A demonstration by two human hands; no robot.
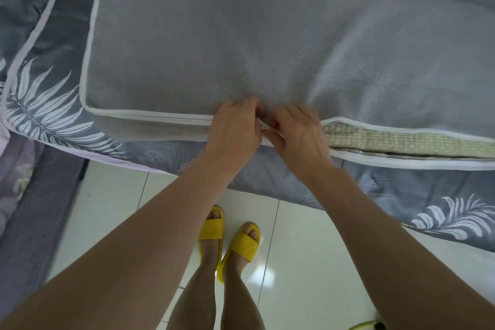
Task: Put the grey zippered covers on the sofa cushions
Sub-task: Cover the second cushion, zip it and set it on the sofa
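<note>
— What's under it all?

— Glossy white tile floor (308, 262), and a leaf-print grey quilt (53, 120) on the sofa.

— And the fingers?

— I see the left hand (233, 126) and right hand (297, 131) pinched shut on the white-piped seam of the fuzzy grey cover (241, 43). The cover is closed to their left. On the right it gapes, baring the woven cushion (401, 142) inside.
</note>
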